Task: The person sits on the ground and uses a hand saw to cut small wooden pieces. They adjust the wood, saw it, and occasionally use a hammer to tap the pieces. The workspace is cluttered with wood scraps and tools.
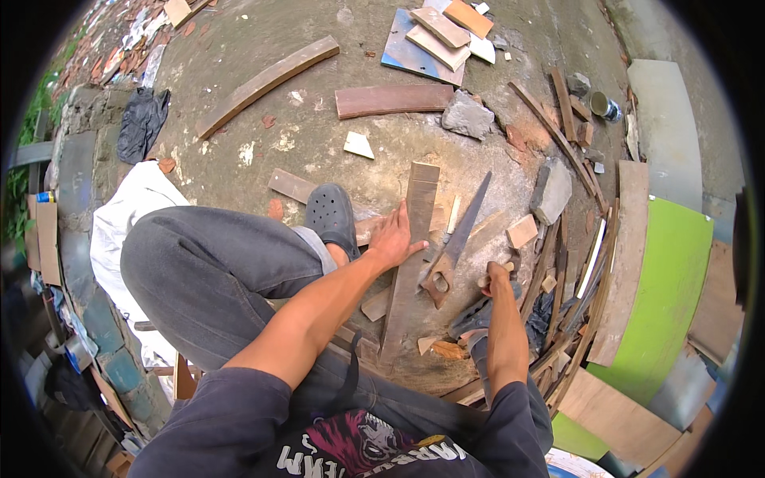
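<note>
A long brown wooden plank (411,247) lies lengthwise in front of me, with a line across its far end. My left hand (390,238) presses on its left edge, fingers together and stretched out, thumb across the plank. Right of the plank lies a handsaw (457,247), its blade pointing away and its wooden handle nearest me. My right hand (497,276) is closed beside the saw handle. A pale, wood-coloured end shows at its fingers; the rest of what it holds is hidden. A small wood block (522,231) sits just beyond that hand.
My left shoe (330,215) is beside the plank. Farther off lie a reddish board (394,101), a long beam (268,86) and stacked offcuts (441,38). Grey stones (551,191), an open can (605,106) and a green panel (658,287) are on the right.
</note>
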The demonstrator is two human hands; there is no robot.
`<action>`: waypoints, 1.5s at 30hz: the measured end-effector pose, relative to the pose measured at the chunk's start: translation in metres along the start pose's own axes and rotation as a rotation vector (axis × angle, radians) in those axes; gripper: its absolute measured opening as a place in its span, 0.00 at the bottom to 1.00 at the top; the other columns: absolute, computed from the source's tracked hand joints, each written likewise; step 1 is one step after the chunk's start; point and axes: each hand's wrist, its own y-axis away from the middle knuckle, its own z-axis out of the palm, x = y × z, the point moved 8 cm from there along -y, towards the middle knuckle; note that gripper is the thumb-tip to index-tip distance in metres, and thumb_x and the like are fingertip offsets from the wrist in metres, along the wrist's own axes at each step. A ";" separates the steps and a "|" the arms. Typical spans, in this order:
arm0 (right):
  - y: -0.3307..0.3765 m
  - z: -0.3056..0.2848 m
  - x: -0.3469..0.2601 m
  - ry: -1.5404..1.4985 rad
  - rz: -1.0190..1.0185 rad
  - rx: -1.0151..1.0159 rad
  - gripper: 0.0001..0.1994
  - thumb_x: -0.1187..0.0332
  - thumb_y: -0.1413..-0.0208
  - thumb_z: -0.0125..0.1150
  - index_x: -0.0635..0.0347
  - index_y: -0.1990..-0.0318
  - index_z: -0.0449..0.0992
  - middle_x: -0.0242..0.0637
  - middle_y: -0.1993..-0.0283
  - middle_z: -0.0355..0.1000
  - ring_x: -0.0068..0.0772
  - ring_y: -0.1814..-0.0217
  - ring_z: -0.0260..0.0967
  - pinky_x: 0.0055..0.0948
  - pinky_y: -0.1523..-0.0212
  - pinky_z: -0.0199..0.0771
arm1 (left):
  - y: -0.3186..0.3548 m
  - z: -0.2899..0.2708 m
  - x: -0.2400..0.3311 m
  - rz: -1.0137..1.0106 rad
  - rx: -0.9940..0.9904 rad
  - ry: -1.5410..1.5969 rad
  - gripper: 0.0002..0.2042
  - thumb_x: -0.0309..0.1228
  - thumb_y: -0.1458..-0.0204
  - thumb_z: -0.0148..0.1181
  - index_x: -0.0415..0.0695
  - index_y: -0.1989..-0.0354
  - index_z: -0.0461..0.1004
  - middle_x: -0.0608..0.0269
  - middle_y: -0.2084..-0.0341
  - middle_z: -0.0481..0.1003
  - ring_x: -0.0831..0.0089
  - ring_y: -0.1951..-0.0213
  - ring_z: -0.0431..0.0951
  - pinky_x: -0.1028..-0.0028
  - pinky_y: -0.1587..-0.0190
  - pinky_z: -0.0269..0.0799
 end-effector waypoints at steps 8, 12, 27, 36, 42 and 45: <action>0.061 -0.089 -0.023 -0.271 -0.348 -0.265 0.19 0.49 0.41 0.64 0.52 0.69 0.65 0.27 0.81 0.59 0.25 0.85 0.56 0.28 0.84 0.58 | 0.002 0.003 -0.002 -0.122 -0.243 0.054 0.52 0.55 0.38 0.50 0.34 0.28 0.20 0.35 0.27 0.43 0.45 0.26 0.45 0.47 0.27 0.42; 0.176 -0.130 -0.072 -0.380 -0.859 -0.115 0.15 0.56 0.41 0.63 0.58 0.67 0.70 0.31 0.79 0.66 0.27 0.83 0.64 0.29 0.81 0.64 | -0.004 0.001 0.003 -0.146 -0.293 0.052 0.50 0.52 0.37 0.47 0.37 0.28 0.16 0.40 0.25 0.40 0.46 0.25 0.42 0.46 0.27 0.41; 0.273 0.071 -0.122 -0.543 -0.835 -0.268 0.12 0.66 0.43 0.61 0.61 0.74 0.70 0.31 0.85 0.62 0.25 0.90 0.57 0.28 0.89 0.57 | -0.005 -0.009 -0.014 0.022 -0.200 0.102 0.49 0.49 0.41 0.57 0.44 0.24 0.28 0.44 0.27 0.50 0.47 0.28 0.53 0.51 0.30 0.56; 0.276 0.083 -0.126 -0.592 -0.757 -0.184 0.11 0.66 0.44 0.60 0.61 0.73 0.69 0.30 0.85 0.62 0.25 0.89 0.58 0.29 0.88 0.58 | -0.003 -0.010 -0.022 0.005 -0.156 0.223 0.48 0.44 0.42 0.60 0.48 0.23 0.30 0.47 0.27 0.50 0.46 0.29 0.55 0.48 0.33 0.60; 0.284 0.020 -0.179 -0.400 -0.910 -0.117 0.13 0.64 0.45 0.62 0.64 0.75 0.72 0.31 0.84 0.65 0.23 0.89 0.59 0.28 0.89 0.57 | -0.011 -0.005 -0.022 0.068 -0.147 0.224 0.48 0.45 0.40 0.58 0.48 0.24 0.28 0.46 0.26 0.48 0.46 0.28 0.54 0.50 0.33 0.60; 0.354 -0.036 -0.217 -0.592 -1.083 -0.195 0.11 0.66 0.41 0.58 0.60 0.74 0.69 0.26 0.85 0.62 0.18 0.88 0.59 0.24 0.90 0.56 | -0.011 -0.001 -0.034 0.057 -0.129 0.212 0.48 0.46 0.40 0.57 0.48 0.24 0.27 0.45 0.26 0.48 0.46 0.28 0.54 0.52 0.32 0.60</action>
